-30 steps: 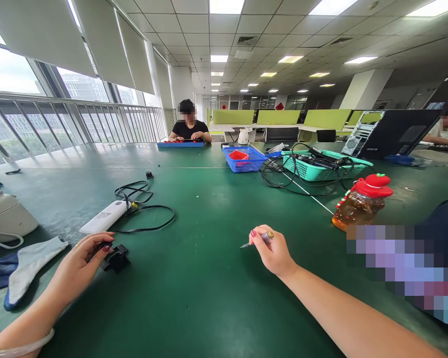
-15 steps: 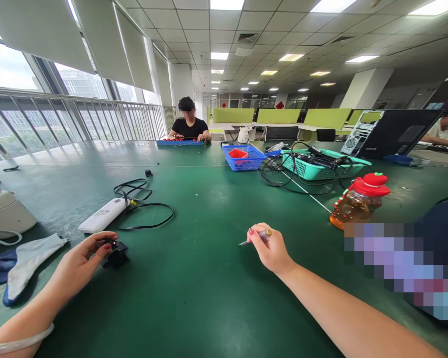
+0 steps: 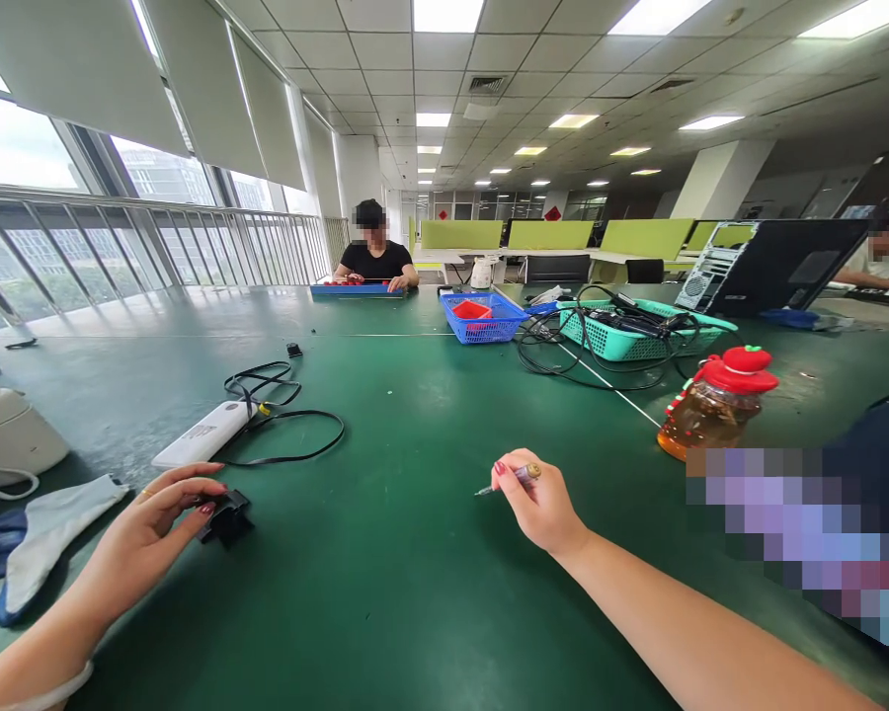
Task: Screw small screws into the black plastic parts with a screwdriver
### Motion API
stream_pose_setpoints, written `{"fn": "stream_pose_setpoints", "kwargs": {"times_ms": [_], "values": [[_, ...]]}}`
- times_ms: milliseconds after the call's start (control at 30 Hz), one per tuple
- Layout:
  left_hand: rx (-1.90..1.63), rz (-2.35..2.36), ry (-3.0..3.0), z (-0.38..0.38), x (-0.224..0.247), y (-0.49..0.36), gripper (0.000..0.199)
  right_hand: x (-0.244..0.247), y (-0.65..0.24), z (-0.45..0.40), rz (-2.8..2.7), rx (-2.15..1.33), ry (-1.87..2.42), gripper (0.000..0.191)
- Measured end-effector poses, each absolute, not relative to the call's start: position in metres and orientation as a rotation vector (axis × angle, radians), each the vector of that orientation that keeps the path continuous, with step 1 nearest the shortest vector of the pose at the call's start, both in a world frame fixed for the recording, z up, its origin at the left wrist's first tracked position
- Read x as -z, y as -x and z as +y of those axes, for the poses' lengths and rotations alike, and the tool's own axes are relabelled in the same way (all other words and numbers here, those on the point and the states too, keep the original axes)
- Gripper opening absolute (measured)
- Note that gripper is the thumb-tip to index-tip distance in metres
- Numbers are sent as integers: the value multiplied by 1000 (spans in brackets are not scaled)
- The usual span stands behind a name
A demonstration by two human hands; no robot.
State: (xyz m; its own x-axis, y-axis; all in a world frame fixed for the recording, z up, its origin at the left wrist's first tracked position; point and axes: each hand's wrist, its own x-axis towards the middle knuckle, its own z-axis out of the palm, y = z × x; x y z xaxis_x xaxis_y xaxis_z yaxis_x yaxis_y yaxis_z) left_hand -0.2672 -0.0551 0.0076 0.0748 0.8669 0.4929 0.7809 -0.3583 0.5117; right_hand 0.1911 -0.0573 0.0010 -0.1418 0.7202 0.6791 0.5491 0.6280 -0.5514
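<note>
On the left, my left hand [image 3: 159, 523] has its thumb and fingers around the near side of a small angular black object [image 3: 227, 517], low over the green table. What kind of object it is, I cannot make out. My right hand [image 3: 542, 501] is closed in a pinch on a slim screwdriver [image 3: 520, 476]. Its thin metal tip points left and slightly down, and its brownish handle end sticks out between thumb and forefinger. A white power bank [image 3: 202, 434] with a black cable [image 3: 318, 454] lies just beyond my left hand.
A white and blue glove [image 3: 59, 538] and a pale appliance [image 3: 11, 434] are at the left. A red-lidded bottle [image 3: 715, 405] stands at the right. Farther back are a blue basket [image 3: 487, 326], a green basket [image 3: 622, 341] with cables, and a seated person [image 3: 374, 259].
My left hand and the black object have shifted slightly left and down in view, the fingers straighter. My right hand keeps the screwdriver in nearly the same place. The view has tilted a little.
</note>
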Motion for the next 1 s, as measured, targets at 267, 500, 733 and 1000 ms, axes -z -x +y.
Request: {"fn": "stream_pose_setpoints", "kwargs": {"times_ms": [267, 500, 733, 1000], "values": [[-1141, 1649, -2082, -55, -4, 267, 45, -1, -192, -58, -1816, -183, 1014, 40], [-1200, 1656, -2060, -57, -11, 270, 49, -2, -192, -58, -1822, -175, 1016, 40], [-1149, 1670, -2053, -58, -18, 274, 52, -2, -191, -58, -1816, -190, 1022, 41], [-1038, 1647, -2222, -58, -19, 274, 45, -1, -191, -58, -1809, -201, 1039, 41]]}}
